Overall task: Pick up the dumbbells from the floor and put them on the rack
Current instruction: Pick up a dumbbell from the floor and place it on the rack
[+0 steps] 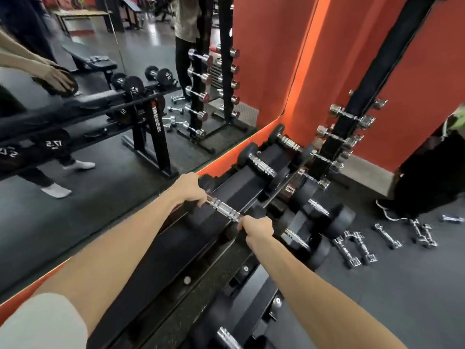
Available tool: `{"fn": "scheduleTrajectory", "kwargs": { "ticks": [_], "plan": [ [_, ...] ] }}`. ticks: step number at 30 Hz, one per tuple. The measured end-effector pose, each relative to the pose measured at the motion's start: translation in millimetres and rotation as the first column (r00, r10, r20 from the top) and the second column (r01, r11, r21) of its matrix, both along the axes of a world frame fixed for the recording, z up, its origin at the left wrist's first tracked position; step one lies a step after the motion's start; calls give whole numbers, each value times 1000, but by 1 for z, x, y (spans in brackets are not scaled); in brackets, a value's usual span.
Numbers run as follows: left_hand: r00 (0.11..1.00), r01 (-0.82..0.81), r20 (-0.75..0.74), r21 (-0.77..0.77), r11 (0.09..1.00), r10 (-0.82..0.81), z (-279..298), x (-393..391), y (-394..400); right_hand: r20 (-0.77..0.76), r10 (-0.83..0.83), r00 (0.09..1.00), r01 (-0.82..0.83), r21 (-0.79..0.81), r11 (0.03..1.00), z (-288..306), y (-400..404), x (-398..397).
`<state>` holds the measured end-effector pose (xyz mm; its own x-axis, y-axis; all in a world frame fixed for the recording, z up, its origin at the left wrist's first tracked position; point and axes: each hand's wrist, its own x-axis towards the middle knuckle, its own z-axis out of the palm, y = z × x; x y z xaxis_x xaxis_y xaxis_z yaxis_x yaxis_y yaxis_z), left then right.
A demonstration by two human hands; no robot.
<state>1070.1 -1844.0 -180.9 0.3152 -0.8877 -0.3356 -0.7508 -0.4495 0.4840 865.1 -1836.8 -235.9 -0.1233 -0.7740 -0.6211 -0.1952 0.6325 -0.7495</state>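
A black dumbbell with a chrome handle (224,209) lies across the top tier of the black rack (176,250). My left hand (192,191) is closed on the far end of the handle and my right hand (256,227) on the near end. Two more black dumbbells (261,165) rest farther along the same tier. Lower tiers hold other black dumbbells (319,210). Several small chrome dumbbells (357,245) lie scattered on the dark floor to the right.
A wall mirror (100,109) runs along the left behind the rack, with an orange frame. A tall black stand with small chrome dumbbells (349,127) rises at the rack's far end. Another person's legs and shoe (422,187) are at the right.
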Motion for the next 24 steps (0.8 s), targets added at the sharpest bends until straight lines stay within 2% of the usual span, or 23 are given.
{"fn": "scheduleTrajectory", "kwargs": {
  "ticks": [5, 9, 15, 24],
  "plan": [
    [996, 63, 53, 61, 996, -67, -15, 23, -54, 4, -72, 997, 71, 62, 996, -23, -34, 28],
    [999, 37, 27, 9, 999, -37, -53, 22, -65, -39, -120, 992, 122, 60, 991, -47, -46, 37],
    [998, 49, 47, 51, 998, -51, -59, 21, -79, -84, -77, 994, 86, 109, 990, -46, -66, 32],
    [912, 128, 386, 58, 990, -141, -33, 10, -57, -165, 119, 979, -127, -33, 991, -21, -62, 11]
  ]
}}
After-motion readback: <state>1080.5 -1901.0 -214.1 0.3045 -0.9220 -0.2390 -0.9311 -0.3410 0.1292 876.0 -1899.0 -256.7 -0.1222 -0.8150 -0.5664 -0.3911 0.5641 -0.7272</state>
